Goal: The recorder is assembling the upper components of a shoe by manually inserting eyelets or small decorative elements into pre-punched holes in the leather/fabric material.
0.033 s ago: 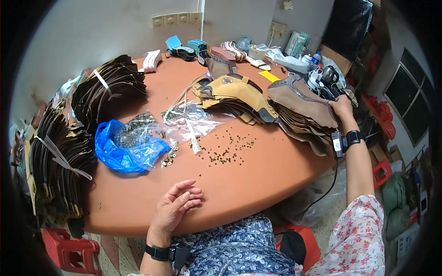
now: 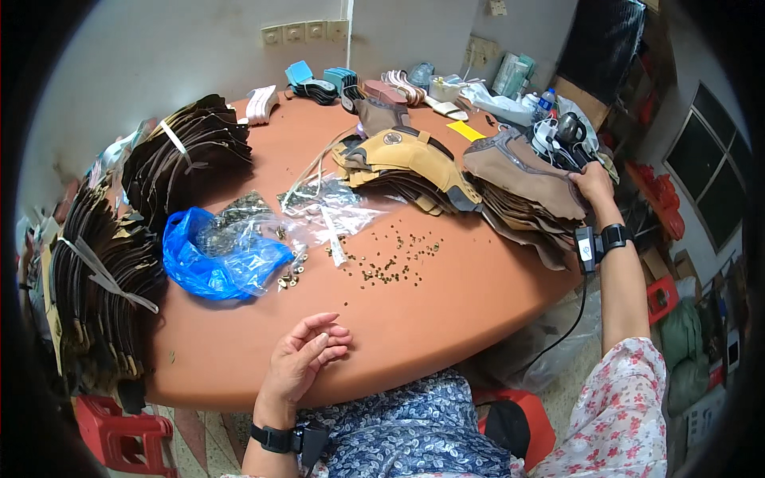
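At the right end of a pile of brown shoe uppers [image 2: 522, 167], my right hand [image 2: 594, 183] closes its fingers on the edge of the top piece. Its fingertips are partly hidden there, beside black and white cabled gear. My left hand [image 2: 311, 350] hovers by the near edge of the table, palm turned inward, its fingers loosely bent and apart with nothing in them. Beyond it, small brass-coloured metal bits [image 2: 390, 267] lie scattered on the brown tabletop [image 2: 446, 327]. A blue plastic bag [image 2: 187, 267] and small metal studs [image 2: 293, 275] are to their left.
Tan-yellow shoe uppers [image 2: 406, 155] are piled mid-table. Tied bundles of dark pieces [image 2: 187, 151] crowd the left side. Clear plastic bags [image 2: 327, 203] lie between. Straps, a bottle [image 2: 546, 103] and a yellow card [image 2: 464, 131] line the back. A red stool [image 2: 123, 438] stands below left.
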Action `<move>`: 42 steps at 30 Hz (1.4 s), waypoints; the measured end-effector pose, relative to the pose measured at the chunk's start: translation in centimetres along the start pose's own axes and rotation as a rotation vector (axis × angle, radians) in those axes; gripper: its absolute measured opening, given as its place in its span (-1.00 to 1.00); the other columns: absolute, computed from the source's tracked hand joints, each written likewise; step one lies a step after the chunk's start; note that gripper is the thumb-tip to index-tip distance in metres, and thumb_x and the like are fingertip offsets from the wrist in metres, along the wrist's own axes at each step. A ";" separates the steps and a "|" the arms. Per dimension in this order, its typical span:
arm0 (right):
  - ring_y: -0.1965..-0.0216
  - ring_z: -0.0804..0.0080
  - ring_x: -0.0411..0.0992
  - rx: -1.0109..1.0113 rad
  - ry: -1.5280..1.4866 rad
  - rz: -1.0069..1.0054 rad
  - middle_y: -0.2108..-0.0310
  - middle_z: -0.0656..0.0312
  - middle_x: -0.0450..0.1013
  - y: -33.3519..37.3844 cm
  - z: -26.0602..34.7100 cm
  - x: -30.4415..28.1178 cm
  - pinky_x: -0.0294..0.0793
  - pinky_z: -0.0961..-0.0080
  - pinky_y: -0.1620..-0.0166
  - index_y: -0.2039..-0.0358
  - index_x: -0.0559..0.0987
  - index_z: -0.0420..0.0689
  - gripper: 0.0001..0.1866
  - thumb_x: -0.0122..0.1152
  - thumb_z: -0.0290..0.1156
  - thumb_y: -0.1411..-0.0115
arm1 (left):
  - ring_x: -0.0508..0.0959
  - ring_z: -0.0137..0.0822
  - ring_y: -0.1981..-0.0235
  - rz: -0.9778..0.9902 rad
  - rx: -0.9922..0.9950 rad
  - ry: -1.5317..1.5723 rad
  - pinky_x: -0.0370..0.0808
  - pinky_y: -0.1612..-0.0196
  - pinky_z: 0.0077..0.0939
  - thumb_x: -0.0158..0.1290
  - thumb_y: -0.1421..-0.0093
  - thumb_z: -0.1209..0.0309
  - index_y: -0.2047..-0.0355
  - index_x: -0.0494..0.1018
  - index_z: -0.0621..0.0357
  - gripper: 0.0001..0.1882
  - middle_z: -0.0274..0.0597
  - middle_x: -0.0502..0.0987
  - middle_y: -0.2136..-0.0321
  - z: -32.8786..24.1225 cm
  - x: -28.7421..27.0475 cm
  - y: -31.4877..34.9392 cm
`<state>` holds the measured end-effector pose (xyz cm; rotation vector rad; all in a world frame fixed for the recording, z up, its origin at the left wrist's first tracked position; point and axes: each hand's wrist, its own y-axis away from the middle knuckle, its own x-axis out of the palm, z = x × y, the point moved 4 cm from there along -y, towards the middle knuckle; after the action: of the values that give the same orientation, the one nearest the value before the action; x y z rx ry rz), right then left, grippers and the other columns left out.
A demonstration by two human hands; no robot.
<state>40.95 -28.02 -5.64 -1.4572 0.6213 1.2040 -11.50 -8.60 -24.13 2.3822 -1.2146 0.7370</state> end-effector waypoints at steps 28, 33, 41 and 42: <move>0.17 -0.22 0.45 -0.824 -0.163 0.268 0.22 -0.32 0.47 11.2 24.1 8.1 0.43 0.02 0.05 -0.14 0.24 -0.42 -0.44 -0.07 -0.36 -0.17 | 0.55 -0.30 0.10 0.033 -0.074 -0.001 0.52 0.01 -0.47 -0.02 -0.31 0.50 -0.09 0.32 0.35 -0.64 -0.02 0.50 0.12 0.1 0.0 0.0; 0.26 -0.25 0.47 -0.934 -0.227 0.198 0.38 -0.34 0.48 11.2 23.9 8.6 0.43 0.00 0.09 -0.16 0.23 -0.44 -0.43 -0.07 -0.39 -0.16 | 0.55 -0.30 0.10 0.024 -0.076 -0.014 0.52 0.02 -0.47 -0.02 -0.31 0.51 -0.09 0.32 0.35 -0.65 -0.02 0.50 0.12 0.1 0.0 -0.1; 0.34 -0.19 0.51 -0.846 -0.259 -0.024 0.37 -0.21 0.51 10.0 23.3 8.3 0.52 0.03 0.25 0.08 0.38 -0.33 -0.67 0.02 -0.49 -0.13 | 0.57 -0.18 0.11 0.004 -0.072 -0.046 0.53 0.01 -0.36 -0.06 -0.31 0.55 -0.09 0.29 0.39 -0.65 0.06 0.51 0.13 0.1 0.0 -0.1; 0.35 -0.17 0.52 -0.826 -0.228 -0.085 0.37 -0.18 0.52 10.1 23.5 8.4 0.53 0.04 0.27 0.13 0.39 -0.30 -0.71 0.03 -0.50 -0.13 | 0.58 -0.18 0.11 0.003 -0.073 -0.054 0.53 0.01 -0.36 -0.06 -0.31 0.55 -0.09 0.29 0.39 -0.65 0.06 0.50 0.13 0.1 0.0 -0.1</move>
<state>27.09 -6.81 -14.84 -1.9411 -0.1350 1.6243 -11.42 -8.60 -24.21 2.3557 -1.2445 0.6223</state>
